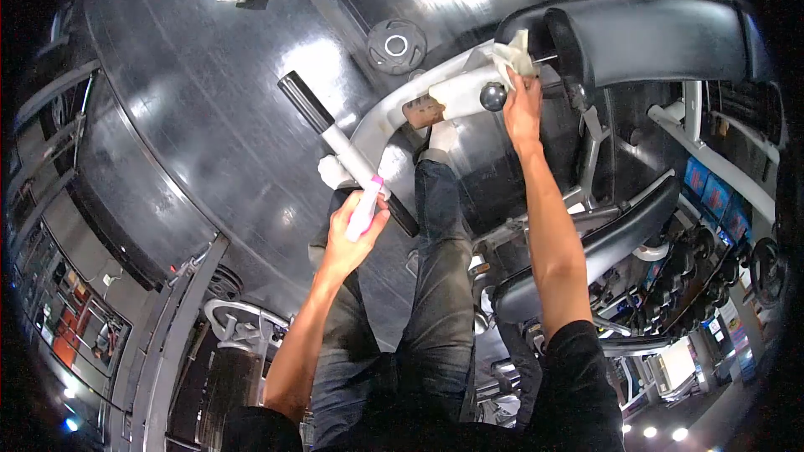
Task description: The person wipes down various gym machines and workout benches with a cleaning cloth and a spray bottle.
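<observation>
My left hand [353,238] is wrapped round a slim white bottle with pink trim [364,211], held over the bar with black grips [347,149]. In my right hand [523,110] is a pale, crumpled cloth [512,55], pressed to the white frame [465,90] of a gym machine close to its black padded seat [662,38]. A round black knob [493,96] sticks out of the frame just left of my right fingers. On the frame is a worn brown label [423,111].
Weight plates lie on the dark floor [218,109] ahead, one plate [397,46] just beyond the frame. A second black pad [586,255] is at my right, with a dumbbell rack [695,285] past it. Metal rails [167,326] run along the left.
</observation>
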### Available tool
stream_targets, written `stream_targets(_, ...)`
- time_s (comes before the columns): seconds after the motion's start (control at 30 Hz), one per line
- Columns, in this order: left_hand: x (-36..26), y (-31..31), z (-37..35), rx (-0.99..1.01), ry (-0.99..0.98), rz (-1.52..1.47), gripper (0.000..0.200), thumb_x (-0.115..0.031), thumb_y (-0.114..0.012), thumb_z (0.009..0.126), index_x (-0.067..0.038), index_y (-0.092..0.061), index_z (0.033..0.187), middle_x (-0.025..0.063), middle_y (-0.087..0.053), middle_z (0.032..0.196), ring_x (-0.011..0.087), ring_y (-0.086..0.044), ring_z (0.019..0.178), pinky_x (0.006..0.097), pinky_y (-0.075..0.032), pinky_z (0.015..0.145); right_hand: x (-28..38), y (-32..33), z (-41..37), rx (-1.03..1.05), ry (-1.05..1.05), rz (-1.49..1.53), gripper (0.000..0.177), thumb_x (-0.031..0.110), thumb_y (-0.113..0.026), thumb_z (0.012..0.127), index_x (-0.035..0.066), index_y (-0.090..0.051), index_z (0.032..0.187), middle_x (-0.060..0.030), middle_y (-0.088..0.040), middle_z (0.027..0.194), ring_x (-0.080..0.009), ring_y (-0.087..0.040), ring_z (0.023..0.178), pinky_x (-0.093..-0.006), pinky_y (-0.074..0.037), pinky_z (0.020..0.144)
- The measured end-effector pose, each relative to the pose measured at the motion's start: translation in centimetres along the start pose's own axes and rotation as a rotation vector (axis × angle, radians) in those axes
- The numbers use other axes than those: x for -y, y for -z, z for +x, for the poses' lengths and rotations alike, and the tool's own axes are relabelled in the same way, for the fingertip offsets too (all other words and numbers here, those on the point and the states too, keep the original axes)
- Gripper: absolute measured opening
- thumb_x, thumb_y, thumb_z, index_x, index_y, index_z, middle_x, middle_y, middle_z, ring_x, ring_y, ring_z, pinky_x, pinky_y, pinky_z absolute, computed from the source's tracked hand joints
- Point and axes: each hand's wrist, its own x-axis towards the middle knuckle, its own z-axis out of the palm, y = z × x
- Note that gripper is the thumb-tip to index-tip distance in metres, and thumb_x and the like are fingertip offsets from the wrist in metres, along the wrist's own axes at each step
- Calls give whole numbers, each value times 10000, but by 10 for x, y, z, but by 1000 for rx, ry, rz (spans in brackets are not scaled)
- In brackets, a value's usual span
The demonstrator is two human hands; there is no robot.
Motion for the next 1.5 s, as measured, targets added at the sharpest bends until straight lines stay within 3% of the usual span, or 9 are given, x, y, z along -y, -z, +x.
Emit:
stream_targets(0.33,5,-7,-5,-50,43,-92,212,-17,-659,822,-32,-587,1021,34,-627,880,117,-585,810,266,-474,737,-10,18,-44,202,-609,183,524,236,-408,896,-48,-393,1337,-290,-521,1249,-403,-528,1137,-406,-395,972)
stream_targets(0.47,5,-2,-9,-80,47,-87,248,-28,-626,844,-23,-565,1084,41,-626,904,89,-572,698,239,-478,635,8,-43,-101,235,-1165,1290,341,304,-434,935,36,-588,1078,-81,-621,967,-211,-598,880,-350,-487,765)
stream_targets(0.6,7,9,-16,-90,78,-97,238,-31,-627,845,-17,-564,1074,42,-624,909,90,-575,710,241,-480,646,77,-78,-92,181,-782,797,461,273,-534,923,-51,-476,1246,-180,-502,1298,-271,-482,1193,-347,-398,969)
stream_targets(0.77,27,27,-21,-109,81,-81,229,-51,-636,851,-16,-565,1066,42,-623,911,92,-574,714,249,-479,654,113,-63,-32,23,-83,150,474,99,-603,800,173,-518,1260,-161,-493,1043,-366,-508,1021,-463,-438,855)
stream_targets(1.03,34,51,-33,-114,155,-31,237,-48,-656,842,-20,-571,1061,32,-622,886,82,-563,699,234,-474,628,135,-158,-134,369,-215,422,407,103,-524,828,93,-539,1235,-312,-581,1021,-439,-557,1000,-505,-442,853)
stream_targets(1.1,35,56,-35,-122,160,-45,212,-32,-662,835,-37,-580,1030,19,-619,854,75,-554,679,228,-468,609,168,-158,-164,483,-535,335,421,161,-493,869,136,-503,1289,-293,-563,1073,-447,-545,1027,-483,-441,876)
stream_targets(1.23,35,68,-34,-122,156,-48,211,-25,-656,836,-40,-581,1032,14,-617,859,69,-551,682,227,-469,608,168,-151,-179,398,-520,523,398,174,-520,882,141,-514,1278,-272,-554,1084,-443,-545,1019,-455,-443,864)
stream_targets(1.3,40,70,-33,-130,161,-70,212,-24,-657,835,-41,-582,1033,12,-617,861,67,-550,683,226,-469,608,171,-136,-188,263,-188,690,403,156,-578,860,155,-542,1261,-222,-547,1113,-406,-537,1019,-429,-439,873)
stream_targets(1.5,47,77,-27,-98,209,-46,216,-30,-667,832,-42,-587,1033,15,-621,876,68,-555,728,228,-467,640,159,-164,-183,222,-68,388,387,260,-576,898,67,-549,1232,-202,-480,1206,-398,-468,1080,-450,-405,913)
